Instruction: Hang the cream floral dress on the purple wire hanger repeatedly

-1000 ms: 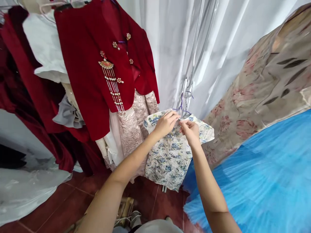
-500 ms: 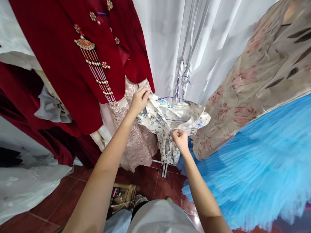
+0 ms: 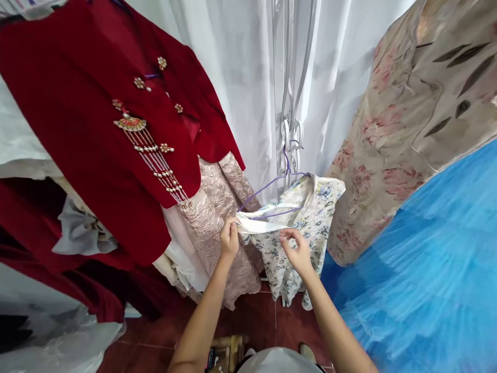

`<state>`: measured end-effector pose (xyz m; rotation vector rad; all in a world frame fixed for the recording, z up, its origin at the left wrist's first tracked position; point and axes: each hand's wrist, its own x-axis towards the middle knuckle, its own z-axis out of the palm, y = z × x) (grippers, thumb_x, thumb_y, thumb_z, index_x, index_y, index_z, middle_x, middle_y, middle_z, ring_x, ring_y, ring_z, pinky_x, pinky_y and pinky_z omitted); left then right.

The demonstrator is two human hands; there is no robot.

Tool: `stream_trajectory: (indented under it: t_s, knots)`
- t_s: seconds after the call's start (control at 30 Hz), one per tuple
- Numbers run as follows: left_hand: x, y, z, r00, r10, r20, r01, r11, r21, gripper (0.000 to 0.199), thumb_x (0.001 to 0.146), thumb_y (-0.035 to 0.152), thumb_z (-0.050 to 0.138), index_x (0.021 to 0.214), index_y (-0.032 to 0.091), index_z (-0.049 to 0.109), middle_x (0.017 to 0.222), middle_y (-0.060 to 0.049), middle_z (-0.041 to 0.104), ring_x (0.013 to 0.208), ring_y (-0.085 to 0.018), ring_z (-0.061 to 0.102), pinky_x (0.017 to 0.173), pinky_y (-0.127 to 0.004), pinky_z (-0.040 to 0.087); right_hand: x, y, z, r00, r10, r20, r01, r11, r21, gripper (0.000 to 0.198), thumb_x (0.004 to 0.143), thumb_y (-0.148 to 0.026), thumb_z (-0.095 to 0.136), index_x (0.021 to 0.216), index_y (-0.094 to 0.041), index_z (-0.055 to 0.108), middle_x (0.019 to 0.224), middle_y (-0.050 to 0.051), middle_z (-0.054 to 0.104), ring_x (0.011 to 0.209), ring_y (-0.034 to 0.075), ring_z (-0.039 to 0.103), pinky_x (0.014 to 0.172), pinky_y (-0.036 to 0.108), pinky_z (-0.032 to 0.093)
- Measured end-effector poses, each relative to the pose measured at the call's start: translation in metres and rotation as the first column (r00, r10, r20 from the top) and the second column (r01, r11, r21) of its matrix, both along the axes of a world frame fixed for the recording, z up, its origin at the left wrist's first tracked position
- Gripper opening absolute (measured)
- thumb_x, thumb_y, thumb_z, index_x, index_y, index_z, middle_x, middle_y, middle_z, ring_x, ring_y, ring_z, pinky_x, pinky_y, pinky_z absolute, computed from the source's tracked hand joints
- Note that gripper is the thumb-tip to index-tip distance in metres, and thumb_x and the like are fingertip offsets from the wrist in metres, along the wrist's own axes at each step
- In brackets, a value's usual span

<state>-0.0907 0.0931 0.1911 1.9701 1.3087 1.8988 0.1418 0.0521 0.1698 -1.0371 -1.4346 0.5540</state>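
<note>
A white garment with a blue and grey floral print (image 3: pixel 279 259) hangs low in front of me. Its purple wire hanger (image 3: pixel 267 186) hooks onto white metal rods at the curtain. My left hand (image 3: pixel 230 239) pinches the garment's left shoulder edge beside the hanger's end. A plain white strip of its inner side runs from there toward my right hand (image 3: pixel 297 253), whose thumb and fingers close at the strip's other end by the neckline. The garment's right shoulder sits on the hanger.
On the left hang a dark red jacket (image 3: pixel 155 119) with a beaded tassel and a pinkish brocade dress (image 3: pixel 217 197). A beige floral dress (image 3: pixel 388 134) and blue tulle (image 3: pixel 419 269) fill the right. White curtains (image 3: pixel 240 67) stand behind; red tiles (image 3: pixel 256 321) lie below.
My left hand has moved lower, bringing the garment's left shoulder down and showing its white inner side. The right shoulder now lies up on the hanger. The view has shifted slightly.
</note>
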Motion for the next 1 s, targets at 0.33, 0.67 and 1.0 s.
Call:
stream_trajectory:
  t_s: [0.33, 0.67, 1.0]
  knots:
    - [0.046, -0.037, -0.045, 0.97, -0.176, -0.165, 0.147, 0.974, -0.173, 0.039, 0.105, 0.042, 0.033, 0.089, 0.021, 0.062, 0.082, -0.005, 0.064, 0.08, -0.02, 0.06, 0.074, -0.031, 0.048, -0.032, 0.012, -0.015, 0.894, 0.192, 0.405, -0.184, 0.981, -0.059, 0.021, 0.075, -0.019, 0.06, 0.096, -0.021, 0.058, 0.088, 0.006, 0.061, 0.09, 0.027, 0.056, 0.079, 0.037, 0.048]
    - [0.123, -0.035, -0.004, 0.826, -0.563, -0.032, 0.544, 0.81, -0.219, 0.054, 0.102, 0.061, 0.031, 0.125, 0.02, 0.058, 0.118, -0.016, 0.065, 0.113, -0.027, 0.063, 0.1, -0.042, 0.052, 0.06, -0.027, 0.028, 0.928, 0.367, -0.068, -0.374, 0.91, -0.181, 0.011, 0.082, -0.025, 0.056, 0.073, -0.02, 0.06, 0.073, 0.002, 0.059, 0.068, 0.019, 0.051, 0.067, 0.03, 0.045]
    - [0.18, -0.049, -0.067, 0.699, -0.67, -0.251, 0.519, 0.717, -0.465, 0.024, 0.076, 0.015, 0.075, 0.098, 0.025, 0.073, 0.105, -0.008, 0.074, 0.118, -0.029, 0.065, 0.12, -0.053, 0.036, 0.182, -0.045, 0.062, 0.839, 0.507, -0.198, -0.541, 0.736, -0.408, 0.013, 0.079, -0.031, 0.069, 0.083, -0.019, 0.072, 0.075, 0.002, 0.065, 0.065, 0.017, 0.054, 0.059, 0.025, 0.045]
